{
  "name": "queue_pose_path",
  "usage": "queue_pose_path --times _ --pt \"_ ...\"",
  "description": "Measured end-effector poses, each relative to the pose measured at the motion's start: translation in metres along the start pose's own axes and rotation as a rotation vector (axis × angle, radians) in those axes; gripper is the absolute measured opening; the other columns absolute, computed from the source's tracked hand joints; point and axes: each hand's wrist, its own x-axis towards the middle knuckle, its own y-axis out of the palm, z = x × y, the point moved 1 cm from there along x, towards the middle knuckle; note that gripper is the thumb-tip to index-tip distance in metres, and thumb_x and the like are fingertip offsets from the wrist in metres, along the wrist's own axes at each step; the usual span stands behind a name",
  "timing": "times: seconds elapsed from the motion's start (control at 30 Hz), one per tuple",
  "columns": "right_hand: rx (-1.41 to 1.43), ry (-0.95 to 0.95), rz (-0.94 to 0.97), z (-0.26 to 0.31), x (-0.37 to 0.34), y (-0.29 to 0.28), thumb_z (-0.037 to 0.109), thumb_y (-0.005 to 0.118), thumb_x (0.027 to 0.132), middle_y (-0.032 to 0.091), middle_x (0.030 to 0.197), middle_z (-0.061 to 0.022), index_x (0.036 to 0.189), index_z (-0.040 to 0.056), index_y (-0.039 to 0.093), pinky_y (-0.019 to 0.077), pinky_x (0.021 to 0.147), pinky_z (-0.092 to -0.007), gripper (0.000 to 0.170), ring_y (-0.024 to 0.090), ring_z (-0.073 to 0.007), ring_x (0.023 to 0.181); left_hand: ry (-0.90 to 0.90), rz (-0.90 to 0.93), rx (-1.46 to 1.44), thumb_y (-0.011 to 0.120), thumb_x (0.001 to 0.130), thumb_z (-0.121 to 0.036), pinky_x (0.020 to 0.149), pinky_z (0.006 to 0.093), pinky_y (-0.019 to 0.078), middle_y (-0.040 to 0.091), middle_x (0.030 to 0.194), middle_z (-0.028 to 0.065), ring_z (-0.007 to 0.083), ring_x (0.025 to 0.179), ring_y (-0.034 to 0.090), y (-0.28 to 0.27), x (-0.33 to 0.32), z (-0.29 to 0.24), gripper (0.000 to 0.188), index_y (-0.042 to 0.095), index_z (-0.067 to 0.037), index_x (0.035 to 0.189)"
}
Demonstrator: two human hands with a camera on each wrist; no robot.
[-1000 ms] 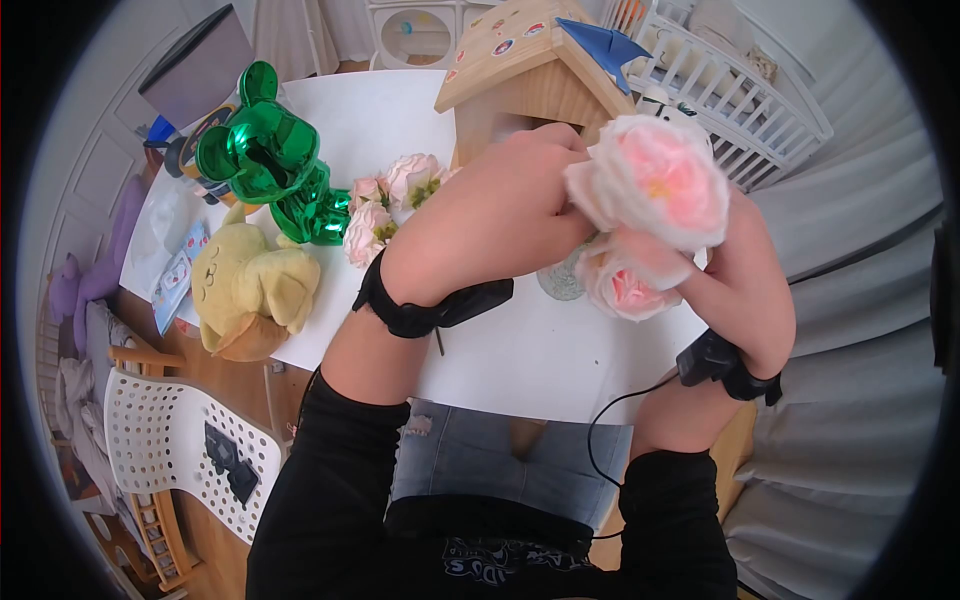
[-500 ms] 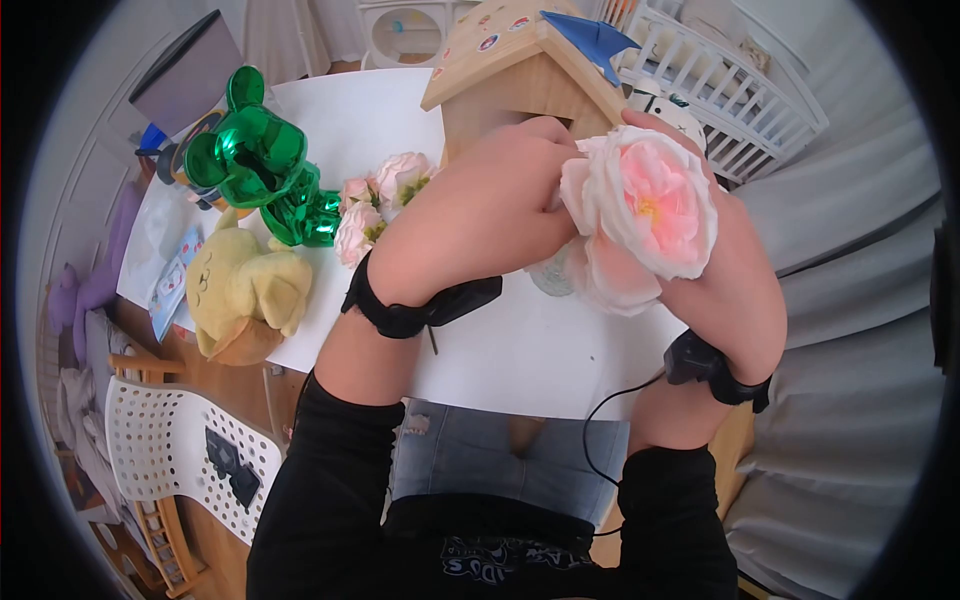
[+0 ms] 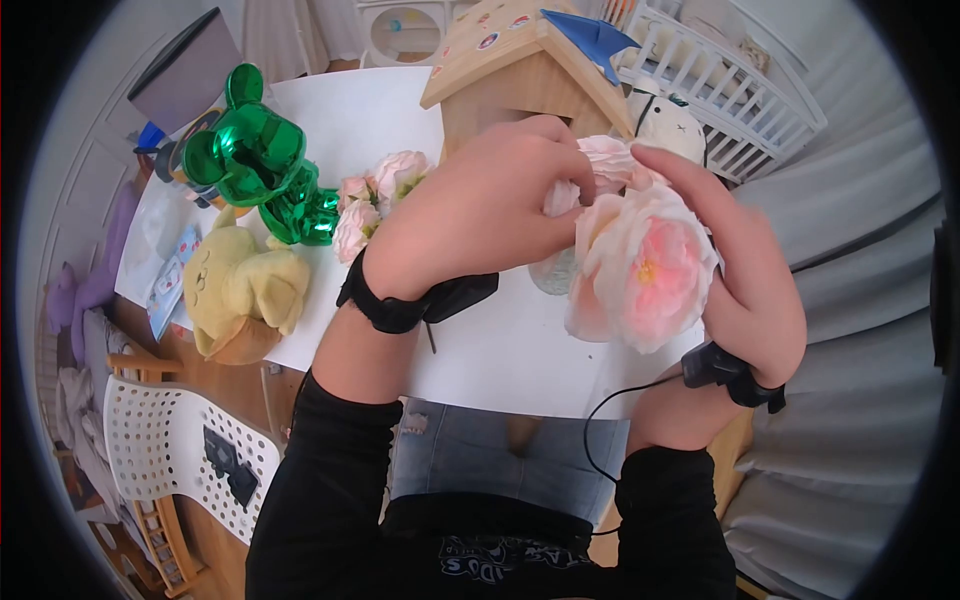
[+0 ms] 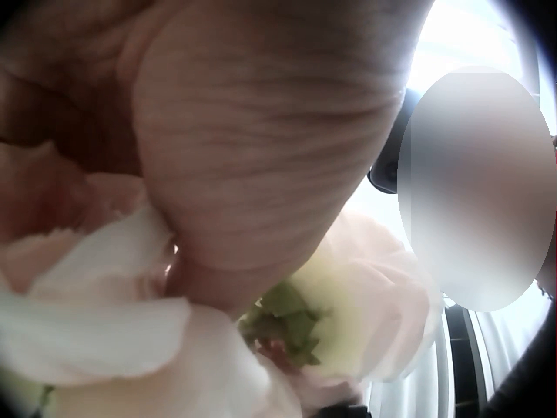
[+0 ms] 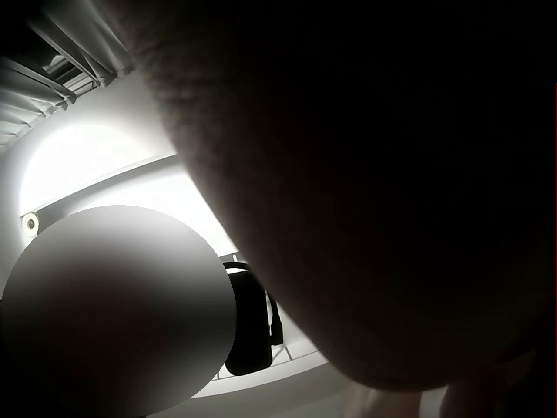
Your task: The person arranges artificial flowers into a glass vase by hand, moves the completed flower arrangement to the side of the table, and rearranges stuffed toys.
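Observation:
Several pale pink artificial roses (image 3: 645, 270) are bunched between my hands in the head view, the largest facing me. My left hand (image 3: 490, 195) curls its thumb and fingers round the bunch from the left, and petals (image 4: 104, 340) press close under that hand in the left wrist view. My right hand (image 3: 755, 265) lies along the right side of the bunch, one long finger reaching over the rear petals; its other fingertips are hidden behind the big rose. A clear textured glass vase (image 3: 550, 277) stands just below the bunch, partly covered by my left hand.
More pink roses (image 3: 357, 228) lie on the white table (image 3: 500, 370) beside a shiny green bear figure (image 3: 265, 150) and a yellow plush toy (image 3: 240, 285). Behind my hands stand a wooden house (image 3: 510, 100) and a white plush (image 3: 665, 125). A thin stem (image 3: 431, 338) shows beneath my left wrist.
The big rose has tipped down towards me, uncovering other roses behind it. My right hand has shifted slightly right and its finger now reaches over the rear petals. My left hand has barely moved.

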Motion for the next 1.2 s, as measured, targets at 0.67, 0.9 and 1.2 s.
queue_pose_path --times 0.67,0.9,1.2 --pt "-0.043 0.079 0.038 0.017 0.005 0.004 0.017 0.074 0.1 0.075 0.12 -0.0184 0.139 -0.0034 0.065 0.0546 0.098 -0.0374 0.045 0.073 -0.0306 0.106 0.001 0.025 0.008 0.083 0.084 -0.014 0.092 0.0446 0.0574 0.075 0.11 0.0172 0.0405 0.103 0.071 -0.003 0.002 0.002 0.031 0.079 -0.002 0.111" --pt "0.051 -0.037 -0.021 0.01 0.005 0.007 0.015 0.068 0.104 0.072 0.13 -0.0191 0.137 -0.0025 0.066 0.0503 0.107 -0.0372 0.037 0.069 -0.0328 0.12 0.024 0.033 -0.003 0.077 0.084 -0.007 0.092 0.0457 0.0573 0.074 0.111 0.0191 0.0404 0.104 0.071 -0.005 0.002 -0.002 0.031 0.077 -0.001 0.114" --pt "-0.02 -0.051 -0.094 0.006 0.012 0.01 0.014 0.065 0.106 0.07 0.083 -0.0164 0.114 -0.0013 0.074 0.0519 0.065 -0.0334 0.02 0.066 -0.0212 0.069 0.022 0.006 -0.019 0.08 0.086 -0.008 0.092 0.0442 0.0574 0.075 0.11 0.0184 0.0383 0.103 0.072 0.001 0.003 -0.001 0.031 0.078 -0.001 0.116"
